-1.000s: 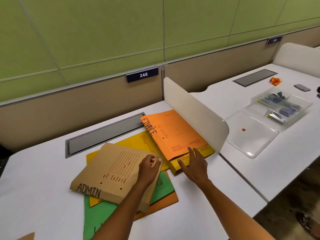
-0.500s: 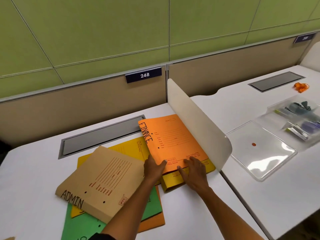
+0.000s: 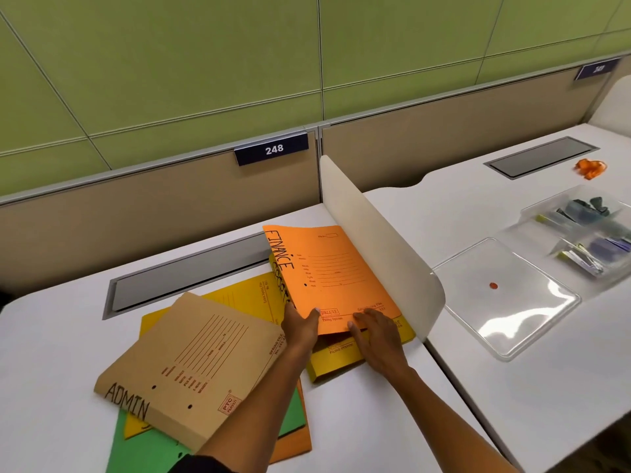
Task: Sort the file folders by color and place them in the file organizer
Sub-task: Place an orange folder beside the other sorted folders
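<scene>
The left hand [image 3: 302,324] pinches the near left corner of the orange folder [image 3: 336,278], thumb on top of the matte card and fingers curled under it, so that this edge stands lifted off what lies beneath. The right hand [image 3: 377,339] lies flat with straight fingers, its fingertips [image 3: 358,317] pressing the near edge of the same folder. The orange folder is a thin rectangular card printed with ruled lines and hand-lettered "FINANCE" along its left side; its right edge sits against the smooth, cream, round-cornered divider panel [image 3: 382,240] that stands upright at the table's side. Under it lies a thicker yellow folder [image 3: 336,365], its near edge showing below the right hand. Left of the hands, a brown kraft-card folder [image 3: 191,363] marked "ADMIN", with punched holes and red print, rests tilted on top of a loose pile: another yellow folder [image 3: 239,295], a green folder [image 3: 143,448] and a second orange folder [image 3: 293,442] peeking out below. All rest on the smooth white table [image 3: 51,370], which has a long grey recessed slot [image 3: 184,278] behind the folders.
</scene>
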`<state>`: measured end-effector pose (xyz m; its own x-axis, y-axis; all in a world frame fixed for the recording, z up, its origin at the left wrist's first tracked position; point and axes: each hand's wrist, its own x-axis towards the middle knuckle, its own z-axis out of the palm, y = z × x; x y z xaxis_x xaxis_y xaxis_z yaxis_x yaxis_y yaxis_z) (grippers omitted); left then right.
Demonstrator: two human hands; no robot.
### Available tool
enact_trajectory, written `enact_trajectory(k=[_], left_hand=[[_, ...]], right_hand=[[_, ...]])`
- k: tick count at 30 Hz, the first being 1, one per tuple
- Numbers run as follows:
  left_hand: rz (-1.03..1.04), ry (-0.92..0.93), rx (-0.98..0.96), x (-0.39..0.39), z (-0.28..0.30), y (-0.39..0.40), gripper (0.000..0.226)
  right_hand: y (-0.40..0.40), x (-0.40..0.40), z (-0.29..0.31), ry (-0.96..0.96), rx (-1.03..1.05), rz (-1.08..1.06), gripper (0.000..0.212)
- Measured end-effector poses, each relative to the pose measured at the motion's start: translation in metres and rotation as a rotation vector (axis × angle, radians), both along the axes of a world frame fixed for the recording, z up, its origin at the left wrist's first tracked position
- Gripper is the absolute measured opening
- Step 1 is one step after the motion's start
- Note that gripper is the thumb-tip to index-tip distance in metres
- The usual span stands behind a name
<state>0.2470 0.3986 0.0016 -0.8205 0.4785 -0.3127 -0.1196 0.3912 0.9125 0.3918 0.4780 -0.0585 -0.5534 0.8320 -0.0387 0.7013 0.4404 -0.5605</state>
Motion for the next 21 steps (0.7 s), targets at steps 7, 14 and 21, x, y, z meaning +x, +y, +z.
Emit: enact_trajectory(k=[7, 14, 21], left_hand=[[-0.104, 0.099, 0.149, -0.002, 0.021, -0.024, 0.030], [-0.157, 0.087, 0.314, -0.016, 0.040, -0.074, 0.032], [-0.277, 0.039, 0.343, -0.035, 0.049, -0.128, 0.044]], right_hand=[[0.026, -0.010, 0.021, 0.039, -0.047, -0.052, 0.054], [0.033, -0.022, 0.046, 0.193, -0.269, -0.160, 0.062], [-0.003, -0.039, 0.067, 0.622, -0.485, -0.260, 0.055]])
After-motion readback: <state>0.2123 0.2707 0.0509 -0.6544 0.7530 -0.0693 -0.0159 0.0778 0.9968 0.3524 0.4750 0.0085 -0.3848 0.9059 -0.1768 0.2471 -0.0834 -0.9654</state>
